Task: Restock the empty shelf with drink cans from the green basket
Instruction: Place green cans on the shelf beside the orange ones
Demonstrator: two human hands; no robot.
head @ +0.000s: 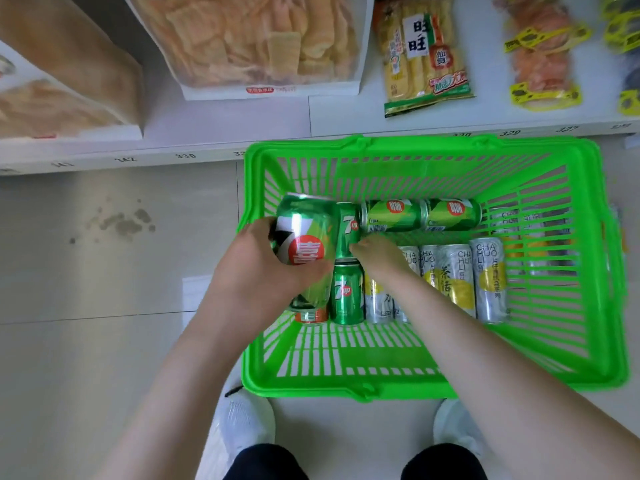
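Note:
A green basket (433, 382) stands on the floor in front of me. My left hand (256, 271) is shut on a green 7up can (304, 233), lifted above the basket's left side. My right hand (377, 252) reaches down among the cans, its fingers on a second green 7up can (348, 230) lying flat; I cannot tell how firm the grip is. Another 7up can (346, 292), two yellow-green cans (393, 214) and several silver tea cans (488, 278) lie in the basket.
A low white shelf (225, 123) runs along the top, with bags of chips (249, 39), a yellow rice-cracker pack (424, 53) and other snacks (543, 53) on it. My white shoes (246, 424) stand close behind the basket on the tiled floor.

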